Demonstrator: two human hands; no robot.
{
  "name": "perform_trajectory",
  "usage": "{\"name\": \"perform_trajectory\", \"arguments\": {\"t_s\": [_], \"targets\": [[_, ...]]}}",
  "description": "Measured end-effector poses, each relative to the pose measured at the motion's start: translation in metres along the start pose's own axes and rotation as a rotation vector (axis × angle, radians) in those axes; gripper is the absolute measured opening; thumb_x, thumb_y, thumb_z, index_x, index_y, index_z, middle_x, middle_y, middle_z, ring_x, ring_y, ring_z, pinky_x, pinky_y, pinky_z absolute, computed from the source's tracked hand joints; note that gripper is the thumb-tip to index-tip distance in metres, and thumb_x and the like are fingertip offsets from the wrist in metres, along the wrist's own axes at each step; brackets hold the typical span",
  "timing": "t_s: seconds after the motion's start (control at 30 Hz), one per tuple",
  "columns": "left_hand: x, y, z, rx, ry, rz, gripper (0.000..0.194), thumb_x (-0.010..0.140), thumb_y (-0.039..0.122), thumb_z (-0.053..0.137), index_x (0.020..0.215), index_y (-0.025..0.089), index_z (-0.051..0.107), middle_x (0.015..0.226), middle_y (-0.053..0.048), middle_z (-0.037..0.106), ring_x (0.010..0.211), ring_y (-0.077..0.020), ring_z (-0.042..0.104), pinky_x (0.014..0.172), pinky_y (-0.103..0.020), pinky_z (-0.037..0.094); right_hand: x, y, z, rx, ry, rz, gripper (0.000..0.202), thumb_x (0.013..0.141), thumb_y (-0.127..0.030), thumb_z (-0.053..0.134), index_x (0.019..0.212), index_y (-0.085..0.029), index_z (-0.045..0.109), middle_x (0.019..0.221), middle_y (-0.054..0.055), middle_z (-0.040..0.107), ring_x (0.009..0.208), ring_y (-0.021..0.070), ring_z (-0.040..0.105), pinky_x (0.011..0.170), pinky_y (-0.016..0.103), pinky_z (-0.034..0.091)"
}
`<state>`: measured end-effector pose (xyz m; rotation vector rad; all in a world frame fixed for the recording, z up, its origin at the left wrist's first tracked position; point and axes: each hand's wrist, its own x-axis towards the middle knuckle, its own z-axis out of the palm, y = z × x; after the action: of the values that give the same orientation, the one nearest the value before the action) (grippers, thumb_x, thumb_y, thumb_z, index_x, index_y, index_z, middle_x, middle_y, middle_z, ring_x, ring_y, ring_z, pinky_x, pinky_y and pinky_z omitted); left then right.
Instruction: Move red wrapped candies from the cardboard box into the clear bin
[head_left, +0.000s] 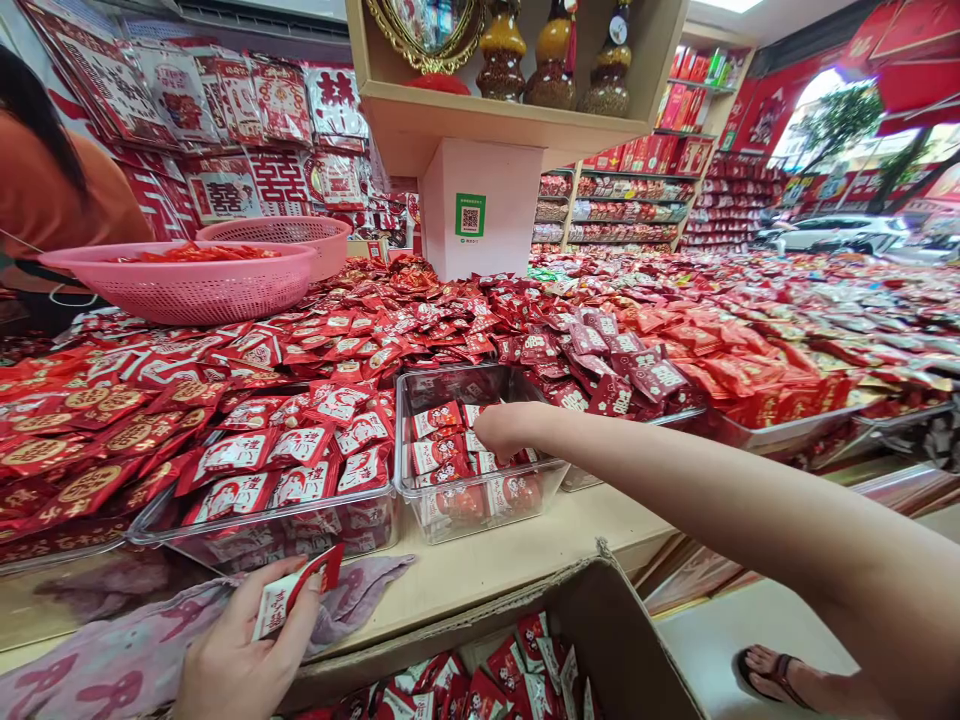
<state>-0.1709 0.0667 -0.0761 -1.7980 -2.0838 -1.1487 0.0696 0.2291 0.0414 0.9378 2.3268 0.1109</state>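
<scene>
Closest to you, an open cardboard box (628,640) holds a loose heap of red-and-white packets (510,668), lying at mixed angles. Your left hand (244,650) is just beyond its left corner, over a patterned cloth (112,655), with thumb and fingers closed around one held packet (277,605). That packet's long axis slants from lower left to upper right, its red end pointing up and away from you, its white printed side partly showing between your fingers. Your right arm crosses from the right, and your right hand (504,432) dips into a clear tray (442,384), ahead and to the right of your left hand. Its fingertips are hidden, so you cannot tell whether they grip anything. Just left of that hand, the tray packets (437,455) lie stacked in a column, their long axes running roughly left to right, tipped slightly upward at the right ends.
</scene>
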Motion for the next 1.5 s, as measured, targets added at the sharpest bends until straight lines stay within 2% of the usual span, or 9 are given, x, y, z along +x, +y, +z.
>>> {"name": "perform_trajectory", "arguments": {"t_s": [0.13, 0.27, 0.43, 0.63, 0.8, 1.03, 1.23, 1.4, 1.5], "targets": [[0.001, -0.006, 0.0, -0.03, -0.02, -0.002, 0.034, 0.068, 0.049, 0.052, 0.088, 0.022, 0.055, 0.073, -0.001, 0.066, 0.058, -0.0148, 0.062, 0.053, -0.021, 0.045, -0.006, 0.005, 0.001, 0.052, 0.09, 0.043, 0.026, 0.065, -0.016, 0.057, 0.087, -0.005, 0.064, 0.087, 0.016, 0.063, 0.078, 0.0223, 0.058, 0.06, 0.025, 0.039], [0.0, -0.01, -0.003, -0.138, -0.06, -0.057, 0.035, 0.074, 0.044, 0.047, 0.098, 0.019, 0.052, 0.078, -0.002, 0.066, 0.065, -0.0147, 0.062, 0.057, -0.021, 0.047, -0.028, -0.002, -0.004, 0.212, 0.414, 0.061, 0.021, 0.074, -0.022, 0.046, 0.085, -0.011, 0.062, 0.083, 0.011, 0.063, 0.072, 0.0181, 0.057, 0.057, 0.024, 0.036], [-0.006, 0.003, -0.014, -0.249, 0.046, -0.029, 0.031, 0.083, 0.036, 0.033, 0.095, 0.017, 0.053, 0.091, -0.006, 0.062, 0.085, -0.0164, 0.058, 0.076, -0.026, 0.045, -0.064, -0.058, 0.005, 0.572, 0.836, -0.115, 0.023, 0.081, -0.029, 0.042, 0.08, -0.015, 0.059, 0.079, 0.006, 0.061, 0.072, 0.0124, 0.053, 0.065, 0.022, 0.035], [-0.028, 0.062, -0.028, -0.392, -0.05, -0.007, 0.028, 0.083, 0.036, 0.033, 0.096, 0.02, 0.053, 0.094, -0.004, 0.062, 0.086, -0.0162, 0.058, 0.074, -0.026, 0.047, -0.076, -0.14, 0.043, 1.273, 0.858, -0.234, 0.034, 0.074, -0.046, 0.049, 0.089, -0.016, 0.055, 0.074, 0.002, 0.058, 0.062, 0.0096, 0.048, 0.054, 0.019, 0.035], [-0.042, 0.081, -0.023, -0.573, -0.204, -0.129, 0.031, 0.081, 0.042, 0.036, 0.092, 0.021, 0.056, 0.084, -0.004, 0.064, 0.073, -0.0187, 0.061, 0.06, -0.028, 0.051, -0.063, -0.155, 0.066, 1.567, 0.858, -0.279, 0.031, 0.074, -0.04, 0.05, 0.059, -0.013, 0.05, 0.052, -0.003, 0.045, 0.051, 0.006, 0.038, 0.049, 0.017, 0.031], [-0.039, 0.086, -0.021, -0.906, -0.321, -0.447, 0.038, 0.073, 0.051, 0.045, 0.095, 0.022, 0.053, 0.071, 0.0, 0.063, 0.045, -0.0132, 0.054, 0.038, -0.025, 0.046, -0.061, -0.154, 0.073, 1.841, 0.58, -0.246, 0.026, 0.074, -0.04, 0.049, 0.069, -0.014, 0.048, 0.05, -0.005, 0.046, 0.039, 0.0047, 0.039, 0.039, 0.016, 0.03], [-0.031, 0.086, -0.033, -0.894, -0.234, -0.458, 0.037, 0.072, 0.053, 0.045, 0.091, 0.023, 0.054, 0.075, 0.0, 0.064, 0.056, -0.0143, 0.057, 0.043, -0.022, 0.049, -0.076, -0.141, 0.056, 1.4, 0.799, -0.232, 0.021, 0.075, -0.032, 0.05, 0.067, -0.014, 0.057, 0.056, -0.001, 0.053, 0.05, 0.0055, 0.043, 0.047, 0.016, 0.032], [-0.008, 0.031, -0.025, -0.545, -0.273, -0.208, 0.039, 0.073, 0.052, 0.042, 0.094, 0.022, 0.054, 0.06, 0.003, 0.063, 0.046, -0.0117, 0.056, 0.048, -0.021, 0.048, -0.084, -0.076, 0.022, 1.105, 1.005, -0.06, 0.02, 0.079, -0.028, 0.045, 0.072, -0.015, 0.059, 0.066, 0.001, 0.058, 0.06, 0.0077, 0.048, 0.056, 0.017, 0.035], [0.001, 0.003, -0.013, -0.316, -0.239, -0.134, 0.033, 0.075, 0.047, 0.042, 0.091, 0.022, 0.055, 0.06, 0.004, 0.065, 0.047, -0.0115, 0.059, 0.048, -0.018, 0.047, -0.07, -0.02, 0.009, 0.956, 0.963, 0.217, 0.017, 0.077, -0.025, 0.045, 0.078, -0.015, 0.059, 0.071, 0.003, 0.061, 0.063, 0.0101, 0.051, 0.057, 0.019, 0.037]]}}
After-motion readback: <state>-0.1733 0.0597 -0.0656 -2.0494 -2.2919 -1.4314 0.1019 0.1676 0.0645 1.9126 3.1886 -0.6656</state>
